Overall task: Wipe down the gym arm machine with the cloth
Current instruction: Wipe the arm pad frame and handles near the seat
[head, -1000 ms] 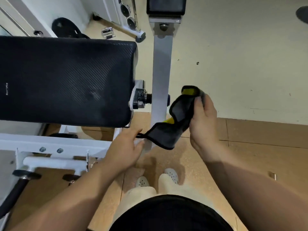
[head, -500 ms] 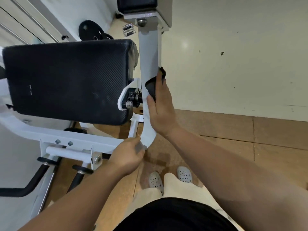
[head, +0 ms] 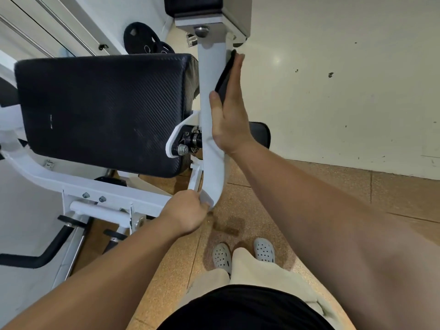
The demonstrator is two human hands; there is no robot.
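Observation:
The arm machine has a white frame and a large black textured pad [head: 104, 110]. Its white lever arm [head: 212, 75] runs from a padded block at the top down to a curved lower end. My right hand [head: 228, 115] lies flat along the arm's right side and presses the dark cloth [head: 225, 76] against the metal; only the cloth's edge shows past my fingers. My left hand [head: 187, 214] is closed around the arm's curved lower tip.
A pivot bolt [head: 190, 139] sits between pad and arm. White frame tubes [head: 78, 182] and black handles [head: 47, 253] fill the lower left. Weight plates [head: 142, 39] lean at the back. A pale wall is on the right, and my feet [head: 242, 254] stand on tan floor.
One second ago the cloth hung between both hands away from the machine. Since then my right hand pressed it to the lever arm and slid upward; my left hand gripped the arm's lower tip.

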